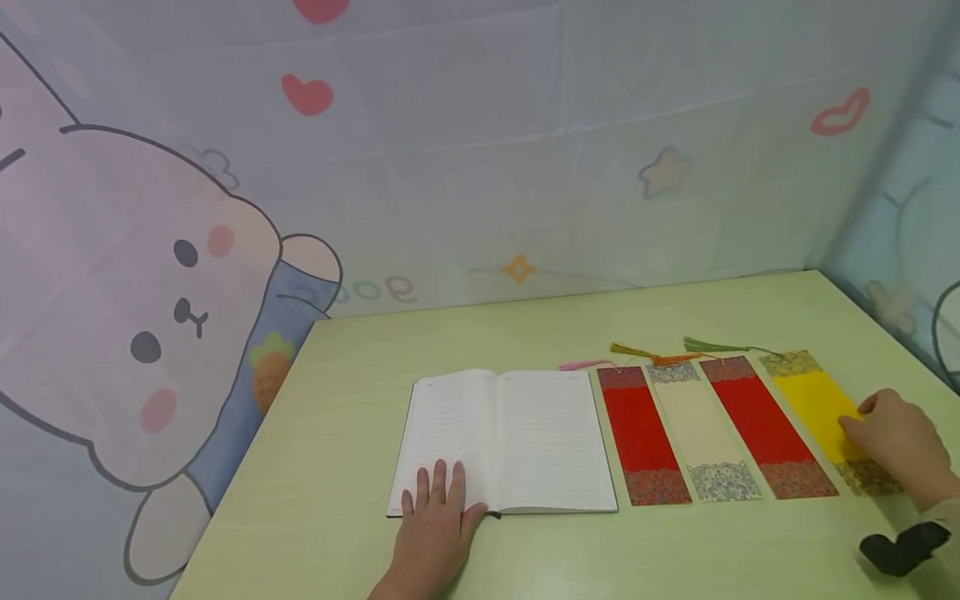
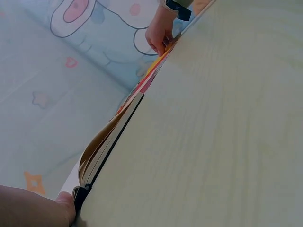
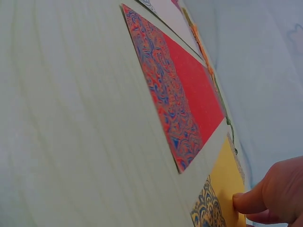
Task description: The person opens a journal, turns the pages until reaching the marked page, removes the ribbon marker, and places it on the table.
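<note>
An open notebook (image 1: 555, 442) with blank lined pages lies flat on the table. My left hand (image 1: 435, 529) rests on its lower left page with fingers spread, the thumb by the spine. To the right, my right hand (image 1: 896, 437) pinches the right side of a yellow bookmark (image 1: 813, 404), thumb on its face; the fingers beneath are partly hidden. In the right wrist view the thumb (image 3: 246, 202) presses the yellow card just beside its patterned end band. The yellow bookmark is the rightmost in a row and has a green tassel (image 1: 720, 345).
Between notebook and yellow bookmark lie a red bookmark (image 1: 637, 425), a cream bookmark (image 1: 701, 417) and another red bookmark (image 1: 757, 417), tassels toward the back. The pale green table (image 1: 315, 467) meets a printed cloth backdrop (image 1: 480, 167) behind and at the sides.
</note>
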Action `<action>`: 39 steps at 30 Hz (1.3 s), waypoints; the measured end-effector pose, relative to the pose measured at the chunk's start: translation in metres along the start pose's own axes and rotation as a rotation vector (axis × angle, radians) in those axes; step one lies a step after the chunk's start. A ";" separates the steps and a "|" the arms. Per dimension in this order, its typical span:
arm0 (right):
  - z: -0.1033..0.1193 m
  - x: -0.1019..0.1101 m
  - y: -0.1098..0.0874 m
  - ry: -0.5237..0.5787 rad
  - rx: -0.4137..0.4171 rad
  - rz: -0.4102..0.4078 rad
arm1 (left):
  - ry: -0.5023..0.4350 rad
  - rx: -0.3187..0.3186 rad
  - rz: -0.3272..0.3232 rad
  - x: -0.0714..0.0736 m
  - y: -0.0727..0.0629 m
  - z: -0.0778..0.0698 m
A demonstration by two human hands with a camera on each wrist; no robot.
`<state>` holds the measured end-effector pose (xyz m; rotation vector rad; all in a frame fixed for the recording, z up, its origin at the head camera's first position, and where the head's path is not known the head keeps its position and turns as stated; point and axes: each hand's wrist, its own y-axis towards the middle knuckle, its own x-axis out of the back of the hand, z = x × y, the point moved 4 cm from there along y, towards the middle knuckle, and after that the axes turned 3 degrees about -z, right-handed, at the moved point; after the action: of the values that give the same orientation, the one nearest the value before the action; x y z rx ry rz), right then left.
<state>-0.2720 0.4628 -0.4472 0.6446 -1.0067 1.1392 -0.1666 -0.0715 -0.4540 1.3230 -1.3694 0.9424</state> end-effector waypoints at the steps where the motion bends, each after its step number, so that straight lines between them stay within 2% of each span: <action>1: 0.000 0.000 0.000 -0.012 -0.005 -0.001 | -0.002 0.001 0.003 0.001 0.000 0.000; 9: 0.004 0.000 -0.005 -0.066 -0.053 -0.001 | -0.031 -0.018 0.018 0.003 0.000 0.003; 19: 0.001 -0.001 -0.006 -0.024 -0.030 -0.051 | -0.039 -0.043 0.063 0.006 0.002 0.010; 26: 0.015 -0.003 -0.016 -0.050 0.084 -0.165 | -0.006 -0.061 0.049 0.014 0.000 0.012; 29: 0.022 -0.003 -0.019 -0.035 0.123 -0.174 | 0.032 -0.080 0.017 0.018 -0.002 0.013; 32: 0.027 -0.005 -0.021 -0.024 0.156 -0.184 | 0.093 -0.144 -0.049 0.023 -0.004 0.013; 39: 0.037 -0.010 -0.025 -0.003 0.204 -0.198 | 0.297 -0.415 -0.259 0.032 -0.013 0.015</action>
<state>-0.2605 0.4195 -0.4384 0.8892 -0.8148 1.0736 -0.1540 -0.0950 -0.4271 0.9706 -1.0623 0.6081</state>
